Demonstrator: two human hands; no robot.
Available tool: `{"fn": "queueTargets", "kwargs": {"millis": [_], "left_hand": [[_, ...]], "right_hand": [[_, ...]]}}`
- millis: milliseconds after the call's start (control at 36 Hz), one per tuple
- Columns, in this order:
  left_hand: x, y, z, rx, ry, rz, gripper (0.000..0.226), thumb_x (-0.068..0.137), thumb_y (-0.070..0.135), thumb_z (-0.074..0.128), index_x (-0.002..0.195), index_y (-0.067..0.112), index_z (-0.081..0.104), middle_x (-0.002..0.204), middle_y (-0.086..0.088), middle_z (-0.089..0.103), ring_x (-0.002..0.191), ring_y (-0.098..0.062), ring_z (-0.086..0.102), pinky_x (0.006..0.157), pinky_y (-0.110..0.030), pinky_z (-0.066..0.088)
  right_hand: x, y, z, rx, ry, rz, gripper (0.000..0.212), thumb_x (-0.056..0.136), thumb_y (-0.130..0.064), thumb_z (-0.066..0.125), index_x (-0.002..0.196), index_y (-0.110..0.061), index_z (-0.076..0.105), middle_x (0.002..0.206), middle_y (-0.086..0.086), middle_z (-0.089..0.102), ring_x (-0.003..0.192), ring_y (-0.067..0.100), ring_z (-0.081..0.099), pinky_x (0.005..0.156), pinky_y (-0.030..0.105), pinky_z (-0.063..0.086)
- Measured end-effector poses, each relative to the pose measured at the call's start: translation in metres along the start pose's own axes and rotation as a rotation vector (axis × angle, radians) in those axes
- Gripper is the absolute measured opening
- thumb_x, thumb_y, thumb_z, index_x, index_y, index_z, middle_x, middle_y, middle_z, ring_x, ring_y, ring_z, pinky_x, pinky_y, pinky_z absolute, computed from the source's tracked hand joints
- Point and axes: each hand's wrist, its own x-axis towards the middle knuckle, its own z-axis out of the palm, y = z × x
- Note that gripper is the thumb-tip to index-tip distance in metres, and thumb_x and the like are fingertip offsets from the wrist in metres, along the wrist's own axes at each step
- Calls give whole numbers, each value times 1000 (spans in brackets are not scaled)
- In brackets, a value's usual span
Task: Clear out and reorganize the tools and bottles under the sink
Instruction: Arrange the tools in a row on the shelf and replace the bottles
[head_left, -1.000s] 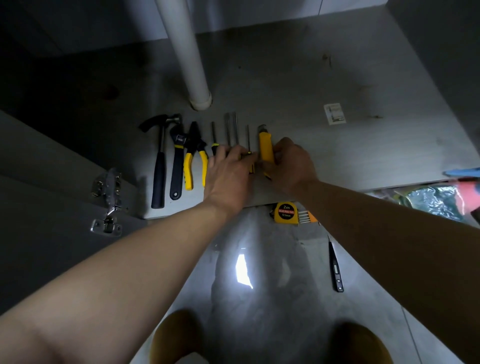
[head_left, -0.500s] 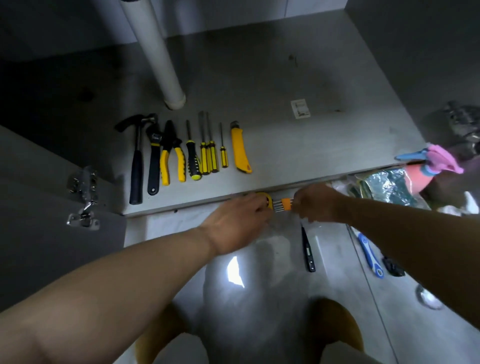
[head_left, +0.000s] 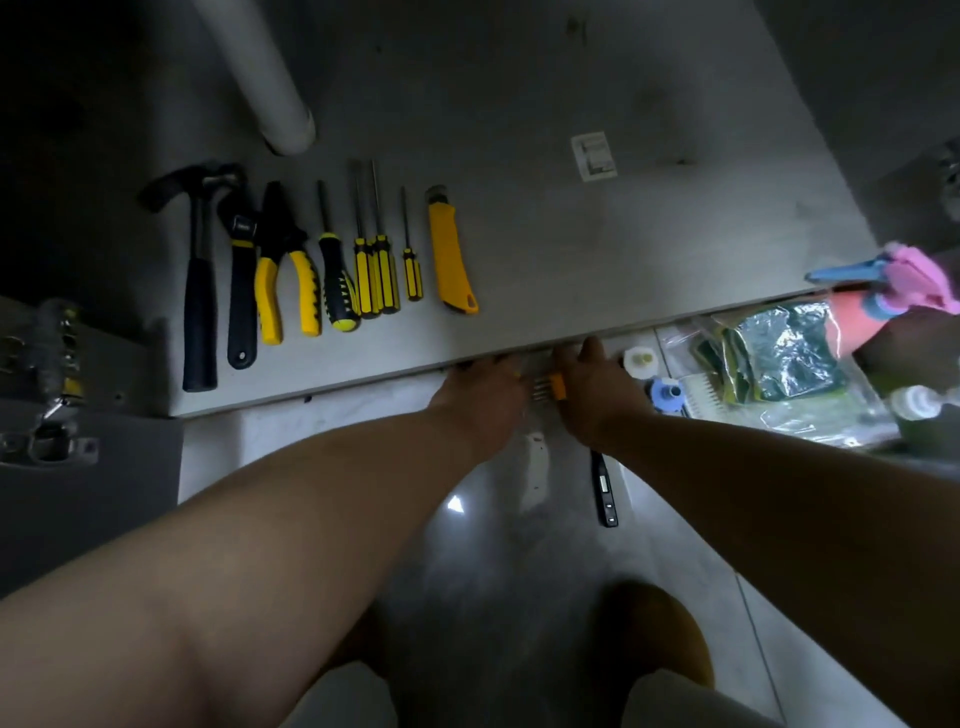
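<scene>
Black pen-like tool (head_left: 605, 493) lies on the floor, well in front of the shelf (head_left: 571, 270) and beside the right forearm. Both hands are low, just in front of the shelf's front edge, near its middle. Hex keys (head_left: 548, 387) in an orange holder sit between them. The right hand (head_left: 597, 395) pinches the orange end, thumb pointing at the edge. The left hand (head_left: 483, 400) is knuckles-up at the metal tips with its fingers curled under and hidden. A yellow sliver shows there, and I cannot tell what it holds.

Right of the hands, still in front of the shelf: white cap (head_left: 638, 358), blue cap (head_left: 665, 392), and a bag (head_left: 779, 358) of green pads. A spray bottle (head_left: 883, 296) pokes over the shelf's front right corner.

On the shelf's left half is a neat row, handles toward the front edge — hammer (head_left: 200, 291), wrench (head_left: 241, 291), pliers (head_left: 283, 275), four screwdrivers (head_left: 337, 291), knife (head_left: 449, 254). Behind the row a white pipe (head_left: 270, 88) meets the shelf. A sticker (head_left: 595, 156) sits further back, right of centre.
</scene>
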Motion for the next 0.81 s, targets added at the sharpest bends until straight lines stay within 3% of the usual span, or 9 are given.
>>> {"fn": "queueTargets", "kwargs": {"millis": [111,222,333,417,472,556,667,806], "left_hand": [[-12,-9,13,-95,-102,-26,62,94,1,50,151,21,38,159,-13,19,149,-38,18,107,-50,46],[-31,-16,23,-24,-124,-20,75,88,-4,52,154,21,27,156,-17,18,143,-37,23,88,-42,51],[-49,-24,27,-110,-109,63,67,90,18,61,151,25,34,147,-13,29,130,-33,36,94,-41,52],[-63,-24,17,-237,-28,157,59,89,39,64,142,33,42,131,-3,38,112,-25,49,88,-40,53],[-73,-24,5,-307,61,187,57,83,43,63,137,36,44,123,2,39,99,-20,52,79,-37,55],[-83,-29,-19,-321,323,208,57,78,49,61,132,37,46,121,8,41,90,-12,51,65,-29,52],[-71,-48,-58,-469,592,123,55,82,45,63,134,32,47,126,7,43,102,-14,56,77,-35,56],[-29,-91,-107,-719,807,-177,65,78,22,80,136,20,50,133,-1,52,118,-16,54,100,-19,42]], "right_hand": [[-1,-2,4,-22,-52,24,58,89,-14,60,141,-16,33,132,16,42,104,39,62,81,45,53],[-6,3,1,6,-111,11,53,91,-17,58,138,-15,35,121,14,60,106,34,63,84,43,53],[-11,5,-13,152,-249,-107,26,92,-20,57,116,-11,60,114,12,64,106,30,63,88,37,51],[-16,1,-35,330,-410,-129,21,91,-23,65,94,-3,71,97,14,68,88,22,63,72,26,46],[-21,1,-54,529,-522,-86,17,89,-19,69,93,-3,73,79,11,66,70,16,58,60,21,45],[-23,3,-83,746,-601,-71,12,89,-15,71,93,-4,71,64,2,56,60,12,51,56,22,42],[-18,-2,-122,983,-494,-98,7,93,-14,67,88,-10,67,61,3,56,52,9,50,50,18,41],[15,-27,-152,1231,-75,-28,6,96,-7,63,90,-7,64,71,13,57,54,13,56,50,19,49]]}}
